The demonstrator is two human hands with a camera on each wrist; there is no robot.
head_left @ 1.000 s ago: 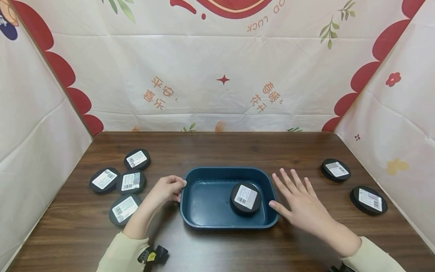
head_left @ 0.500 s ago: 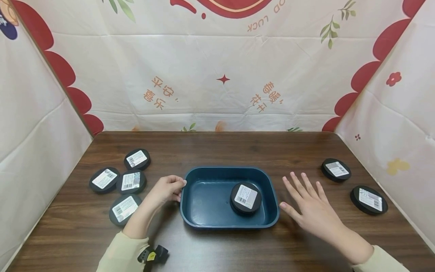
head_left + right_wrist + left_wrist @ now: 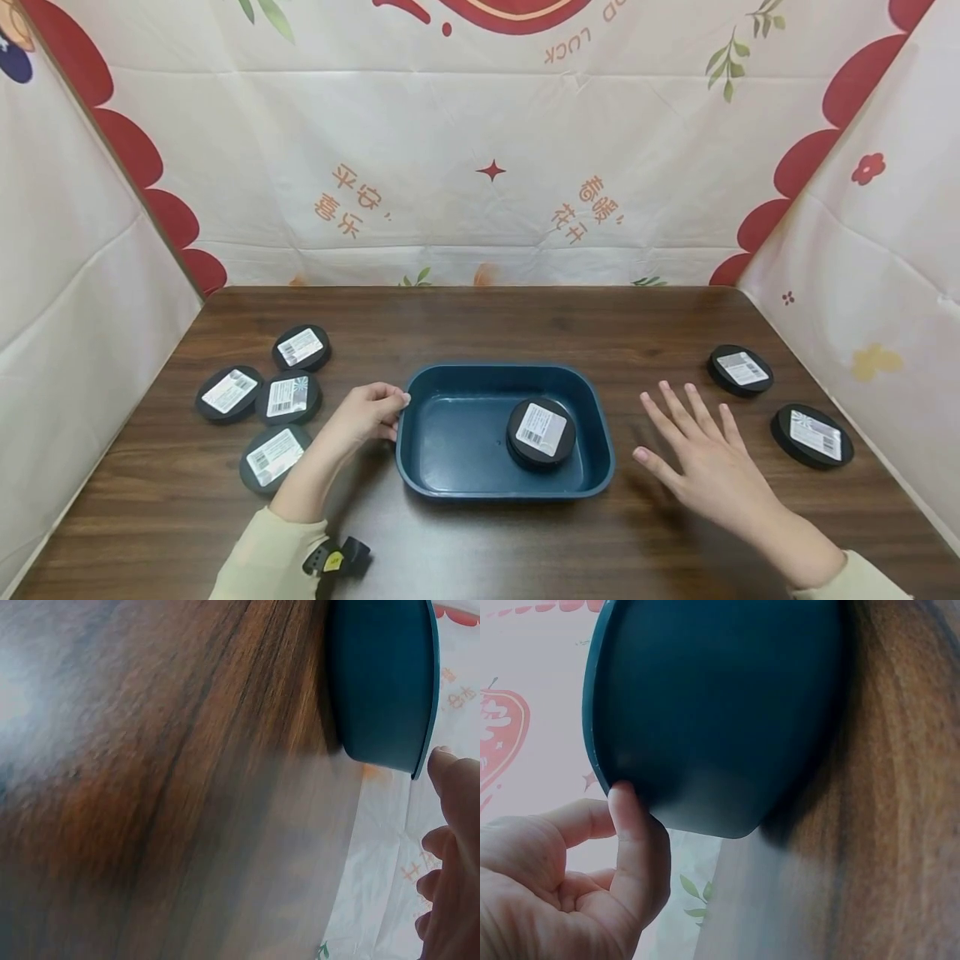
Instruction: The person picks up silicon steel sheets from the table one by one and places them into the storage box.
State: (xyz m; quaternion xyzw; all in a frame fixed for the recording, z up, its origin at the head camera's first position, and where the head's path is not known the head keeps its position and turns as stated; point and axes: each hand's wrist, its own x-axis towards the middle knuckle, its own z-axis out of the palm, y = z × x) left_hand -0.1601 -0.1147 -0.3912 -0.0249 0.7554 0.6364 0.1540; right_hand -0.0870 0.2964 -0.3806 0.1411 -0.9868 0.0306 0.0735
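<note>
Our right hand [image 3: 703, 477] moved farther from the tray [image 3: 453, 446] | spread wide, empty | left hand [image 3: 366, 417] pinches its left edge, probably steadying it

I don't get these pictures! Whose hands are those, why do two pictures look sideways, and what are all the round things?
There's no robot here, just a person's two bare hands. The wide view comes from a camera worn on the head, looking down at the table. The sideways ones come from a camera on each wrist, so they tilt with the hand. The left hand holds the edge of a dark blue tray. The right hand holds nothing; its fingers are spread, apart from the tray. The round things are black discs with white labels: four lie left of the tray, two right, and at least one inside.
</note>
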